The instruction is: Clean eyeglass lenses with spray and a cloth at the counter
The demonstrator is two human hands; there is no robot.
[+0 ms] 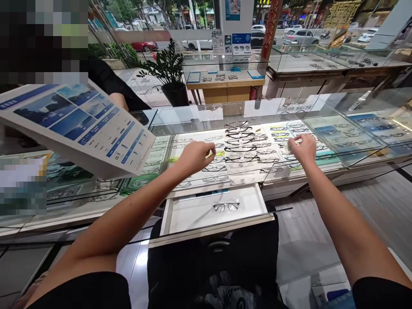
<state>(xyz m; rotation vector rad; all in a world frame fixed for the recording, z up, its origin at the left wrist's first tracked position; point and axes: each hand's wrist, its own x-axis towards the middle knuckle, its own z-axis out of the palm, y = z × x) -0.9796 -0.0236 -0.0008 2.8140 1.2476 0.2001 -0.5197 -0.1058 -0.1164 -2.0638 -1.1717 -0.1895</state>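
My left hand (pixel 197 155) hovers over the left part of the glass counter, its fingers curled in toward the thumb. Farther right, my right hand (pixel 305 148) is closed in a pinch above the counter; a small pale patch shows at its fingertips. Whatever either hand may hold is too small or hidden to name. Between them, under the glass, lies a column of dark-framed eyeglasses (pixel 238 141). Below, an open drawer (pixel 193 214) contains one pair of eyeglasses (pixel 226 207) in a clear wrapper.
A large printed board (pixel 106 133) leans at the left, close to a person's dark sleeve (pixel 112 81). The glass counter (pixel 206 113) runs across the view, with a white bottle (pixel 359 101) on its right. Behind stand a potted plant (pixel 174 81) and another display case (pixel 227 81).
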